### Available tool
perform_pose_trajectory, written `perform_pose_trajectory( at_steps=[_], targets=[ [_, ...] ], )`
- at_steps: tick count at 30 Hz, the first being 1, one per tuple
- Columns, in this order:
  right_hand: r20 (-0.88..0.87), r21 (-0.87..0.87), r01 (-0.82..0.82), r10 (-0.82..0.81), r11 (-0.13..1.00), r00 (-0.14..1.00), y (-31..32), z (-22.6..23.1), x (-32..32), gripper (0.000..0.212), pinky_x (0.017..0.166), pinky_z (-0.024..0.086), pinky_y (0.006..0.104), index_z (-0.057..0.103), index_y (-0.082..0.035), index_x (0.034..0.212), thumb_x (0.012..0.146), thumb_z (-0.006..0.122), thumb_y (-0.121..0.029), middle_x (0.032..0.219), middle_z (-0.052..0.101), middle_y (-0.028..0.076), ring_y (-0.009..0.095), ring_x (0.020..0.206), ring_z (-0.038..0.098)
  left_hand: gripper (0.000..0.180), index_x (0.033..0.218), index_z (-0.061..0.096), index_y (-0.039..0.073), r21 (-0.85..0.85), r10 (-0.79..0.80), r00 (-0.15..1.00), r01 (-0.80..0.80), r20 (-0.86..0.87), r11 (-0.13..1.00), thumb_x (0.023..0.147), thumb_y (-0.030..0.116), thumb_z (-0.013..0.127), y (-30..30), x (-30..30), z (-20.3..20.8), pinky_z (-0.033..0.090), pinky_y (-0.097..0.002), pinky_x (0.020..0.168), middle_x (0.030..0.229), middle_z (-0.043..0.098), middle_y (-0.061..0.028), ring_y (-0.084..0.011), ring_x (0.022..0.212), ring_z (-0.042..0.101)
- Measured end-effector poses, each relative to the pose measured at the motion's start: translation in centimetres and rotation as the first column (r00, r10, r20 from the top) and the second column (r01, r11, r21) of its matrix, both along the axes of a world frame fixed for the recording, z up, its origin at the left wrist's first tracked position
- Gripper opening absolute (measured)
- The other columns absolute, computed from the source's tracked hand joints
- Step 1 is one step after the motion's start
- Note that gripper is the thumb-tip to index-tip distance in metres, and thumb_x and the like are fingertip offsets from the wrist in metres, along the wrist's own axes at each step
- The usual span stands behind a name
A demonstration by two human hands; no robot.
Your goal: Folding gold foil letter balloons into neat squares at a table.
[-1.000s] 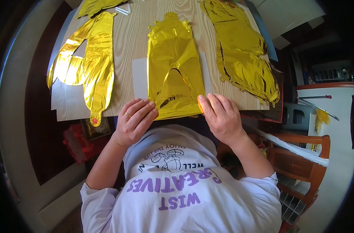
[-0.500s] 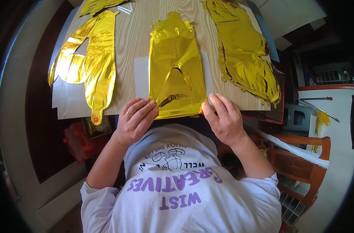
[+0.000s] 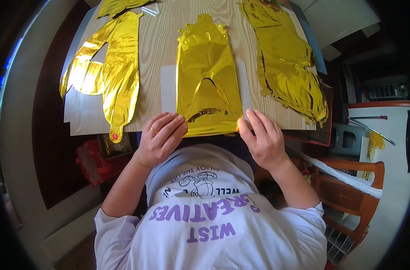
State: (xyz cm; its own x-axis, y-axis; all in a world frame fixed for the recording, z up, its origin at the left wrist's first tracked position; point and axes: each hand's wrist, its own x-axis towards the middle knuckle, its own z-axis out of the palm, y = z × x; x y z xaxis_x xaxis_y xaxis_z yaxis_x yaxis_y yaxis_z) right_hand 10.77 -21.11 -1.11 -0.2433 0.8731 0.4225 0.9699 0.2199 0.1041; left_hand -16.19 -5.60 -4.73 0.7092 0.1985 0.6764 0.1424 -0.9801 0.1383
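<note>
The middle gold foil balloon (image 3: pixel 208 81) lies flat on the wooden bench (image 3: pixel 157 58), its near edge at the bench's near rim. The left hand (image 3: pixel 160 137) rests on that edge's left corner, fingers together and flat, gripping nothing; the right hand (image 3: pixel 263 139) presses the right corner, fingers slightly apart. Two more gold balloons (image 3: pixel 110 72) (image 3: pixel 288 63) lie either side of it.

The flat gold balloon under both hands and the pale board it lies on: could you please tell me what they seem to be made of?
The flat gold balloon looks like thin metallised foil: mirror-bright, creased, throwing sharp glints. The pale board looks like light wood or a wood-grain laminate, matt with long grain lines; which of the two cannot be told. The left hand and the right hand rest at the balloon's near edge.
</note>
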Motion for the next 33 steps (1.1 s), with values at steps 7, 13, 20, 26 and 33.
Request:
perform_pose_trajectory(
  at_steps=[7, 13, 20, 26, 33],
  targets=[
    [0.002, -0.022, 0.006, -0.006, 1.0, 1.0, -0.1, 0.01, 0.04, 0.026, 0.088, 0.057, 0.0422, 0.063, -0.004, 0.116, 0.092, 0.059, -0.012, 0.12, 0.064, 0.022, 0.036, 0.109, 0.064, 0.036, 0.109, 0.069, 0.004, 0.001, 0.023, 1.0, -0.023, -0.012, 1.0, 0.074, 0.002, 0.078, -0.19, -0.04, -0.13, 0.055, -0.0461, 0.095, 0.118, 0.069, -0.012, -0.0297, 0.108, 0.067],
    [0.0, -0.039, 0.032, -0.032, 0.999, 0.999, -0.17, 0.31, -0.09, 0.027, 0.086, 0.057, 0.0407, 0.067, -0.008, 0.117, 0.092, 0.067, -0.013, 0.121, 0.067, 0.017, 0.033, 0.109, 0.066, 0.034, 0.107, 0.07, 0.005, 0.003, 0.043, 0.999, -0.043, -0.024, 0.999, 0.074, 0.006, 0.077, -0.4, 0.13, 0.05, 0.054, -0.0456, 0.096, 0.117, 0.069, -0.0111, -0.0289, 0.108, 0.066],
    [-0.001, -0.009, 0.026, -0.026, 1.0, 1.0, -0.3, -0.11, -0.08, 0.026, 0.088, 0.056, 0.0424, 0.065, -0.005, 0.117, 0.093, 0.064, -0.013, 0.122, 0.066, 0.02, 0.035, 0.109, 0.065, 0.037, 0.11, 0.07, 0.006, -0.021, 0.056, 0.998, -0.057, -0.036, 0.998, 0.074, 0.007, 0.076, -0.67, 0.15, -0.16, 0.053, -0.0468, 0.097, 0.12, 0.068, -0.0109, -0.0293, 0.111, 0.065],
    [-0.02, 0.001, 0.008, -0.008, 1.0, 1.0, -0.11, -0.04, -0.14, 0.024, 0.088, 0.056, 0.0434, 0.063, -0.002, 0.115, 0.093, 0.06, -0.011, 0.119, 0.065, 0.023, 0.037, 0.108, 0.064, 0.036, 0.11, 0.07, 0.006, -0.023, 0.064, 0.997, -0.064, -0.034, 0.998, 0.074, 0.007, 0.076, -0.69, 0.13, -0.02, 0.053, -0.0462, 0.097, 0.12, 0.068, -0.0103, -0.0292, 0.111, 0.065],
    [-0.007, 0.006, 0.018, -0.018, 1.0, 1.0, -0.12, -0.17, -0.33, 0.023, 0.088, 0.056, 0.0436, 0.065, -0.003, 0.115, 0.094, 0.059, -0.011, 0.118, 0.066, 0.022, 0.036, 0.108, 0.064, 0.028, 0.104, 0.071, 0.007, -0.003, 0.071, 0.998, -0.071, 0.0, 0.997, 0.077, 0.009, 0.075, -0.49, 0.51, 0.41, 0.055, -0.0411, 0.092, 0.113, 0.069, -0.0081, -0.0256, 0.106, 0.067]
  ],
)
